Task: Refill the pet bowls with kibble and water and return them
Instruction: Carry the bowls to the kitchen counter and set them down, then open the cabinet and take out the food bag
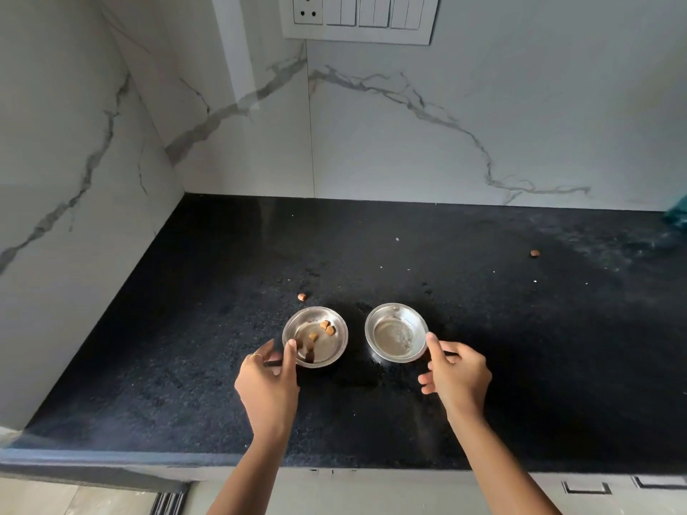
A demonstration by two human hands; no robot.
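Note:
Two small steel bowls stand side by side on the black countertop [520,366]. The left bowl [327,347] holds a few brown kibble pieces [327,327]. The right bowl [383,321] looks wet inside, with no kibble. My left hand [267,384] is at the left bowl's near-left rim, thumb over the edge and fingers spread along the outside. My right hand [457,377] is at the right bowl's near-right rim, with the thumb touching the edge and the other fingers loose beside it. Both bowls rest flat on the counter.
Two stray kibble pieces lie on the counter, one just behind the left bowl [302,297] and one far right [534,253]. Marble walls close the counter at the left and back. A switch panel [358,16] sits high on the back wall. A teal object [678,213] shows at the right edge.

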